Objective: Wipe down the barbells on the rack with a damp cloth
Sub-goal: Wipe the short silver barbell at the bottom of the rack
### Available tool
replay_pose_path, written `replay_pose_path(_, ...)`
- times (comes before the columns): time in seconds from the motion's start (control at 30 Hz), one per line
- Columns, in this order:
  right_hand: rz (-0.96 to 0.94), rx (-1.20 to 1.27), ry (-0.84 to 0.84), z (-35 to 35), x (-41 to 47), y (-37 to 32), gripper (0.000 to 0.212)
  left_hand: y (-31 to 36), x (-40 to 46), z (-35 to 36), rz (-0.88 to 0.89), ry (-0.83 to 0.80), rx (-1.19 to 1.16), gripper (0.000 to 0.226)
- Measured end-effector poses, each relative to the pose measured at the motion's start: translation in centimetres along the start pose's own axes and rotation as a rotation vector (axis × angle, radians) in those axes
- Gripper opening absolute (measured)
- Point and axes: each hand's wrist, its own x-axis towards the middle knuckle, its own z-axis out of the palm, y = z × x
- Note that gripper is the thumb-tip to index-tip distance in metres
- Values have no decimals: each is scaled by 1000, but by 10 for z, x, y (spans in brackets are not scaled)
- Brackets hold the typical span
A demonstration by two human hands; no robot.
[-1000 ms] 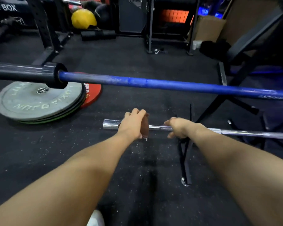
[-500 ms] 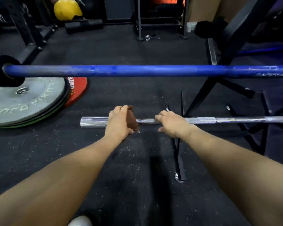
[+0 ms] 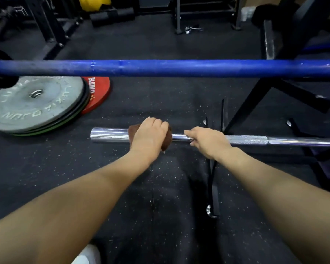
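Brown cloth (image 3: 165, 139) mostly under left hand (image 3: 150, 137)

The red weight plate (image 3: 99, 92) on the floor bears "ELEIKO" in white letters. The grey weight plate (image 3: 34, 103) stacked beside it carries raised lettering around its face, too unclear to read surely.

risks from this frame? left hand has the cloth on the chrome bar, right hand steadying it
1. The brown cloth under the left hand sits close to the chrome barbell free end; a further leftward stroke could slip off it.
2. The right hand grips the chrome barbell close beside the cloth, so a rightward stroke could bump its fingers.
3. The blue barbell crosses above; rising carelessly could strike it.
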Motion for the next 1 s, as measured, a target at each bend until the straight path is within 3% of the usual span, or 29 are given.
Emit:
replay_pose_path(0.1,-40,-30,-38,-9,-3,14,39,4,4,-1,13,-5,92,68)
replay_pose_path(0.2,23,-114,22,-10,-14,37,28,12,8,-2,37,-24,108,69)
replay_pose_path(0.33,27,-88,90,1,-24,51,29,38,17,-1,-28,-61,-185,76)
replay_pose_path(0.5,20,-14,161,7,-26,53,31,42,14,5,21,2,-345,80)
replay_pose_path(0.7,63,194,236,15,-32,51,31,12,7,6,38,-29,-267,89)
replay_pose_path(0.8,171,470,260,14,-38,54,21,36,12,7,-28,-17,-342,87)
replay_pose_path(1.0,314,552,355,22,-39,59,22,79,33,6,68,-4,-365,80)
